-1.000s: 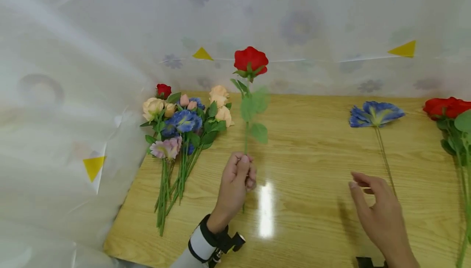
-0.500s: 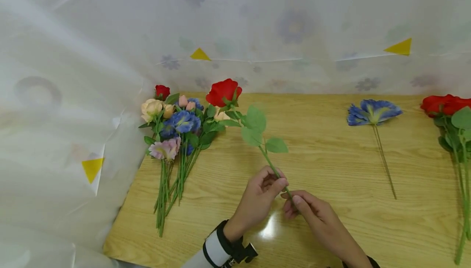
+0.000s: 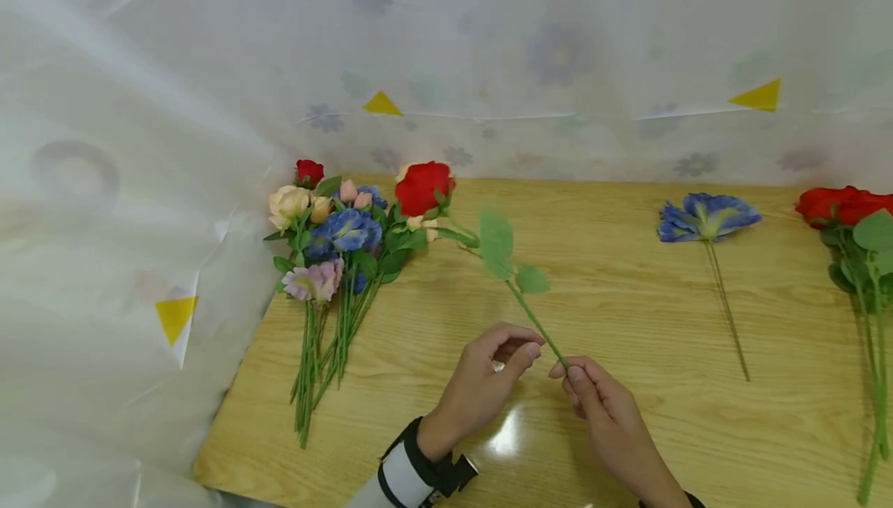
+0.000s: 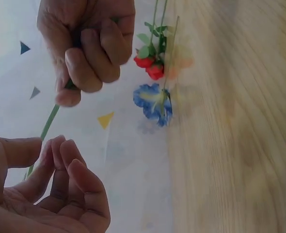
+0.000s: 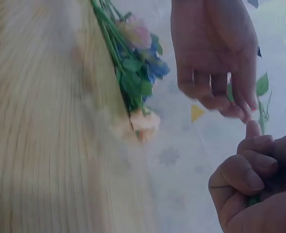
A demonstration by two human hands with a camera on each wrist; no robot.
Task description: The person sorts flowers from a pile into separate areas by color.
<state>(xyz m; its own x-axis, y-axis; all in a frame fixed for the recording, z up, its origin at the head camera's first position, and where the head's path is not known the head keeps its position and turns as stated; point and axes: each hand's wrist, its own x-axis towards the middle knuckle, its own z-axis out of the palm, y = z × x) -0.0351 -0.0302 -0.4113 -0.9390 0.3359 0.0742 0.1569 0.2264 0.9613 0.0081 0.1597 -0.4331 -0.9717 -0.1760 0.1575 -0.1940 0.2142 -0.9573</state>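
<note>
My right hand (image 3: 607,407) pinches the lower stem of a red rose (image 3: 425,188) between thumb and fingers. The rose leans up to the left, and its bloom overlaps peach flowers (image 3: 415,222) behind it in the head view. Beside the stem, my left hand (image 3: 481,384) has its fingers loosely bent and thumb apart, fingertips close to the stem without gripping it. In the left wrist view the green stem (image 4: 50,119) runs from the right hand down behind the left fingers. The right wrist view shows the right hand (image 5: 249,179) curled round the stem's end.
Left on the wooden table (image 3: 614,291) lies a bunch of mixed flowers (image 3: 349,230) with long stems. A single blue flower (image 3: 711,217) lies to the right, and red roses (image 3: 840,204) lie at the right edge. A pale patterned sheet (image 3: 600,43) hangs behind.
The rose, first upright in my left hand, has tilted left and passed to my right hand, which came in from the right. My left hand has loosened from the stem.
</note>
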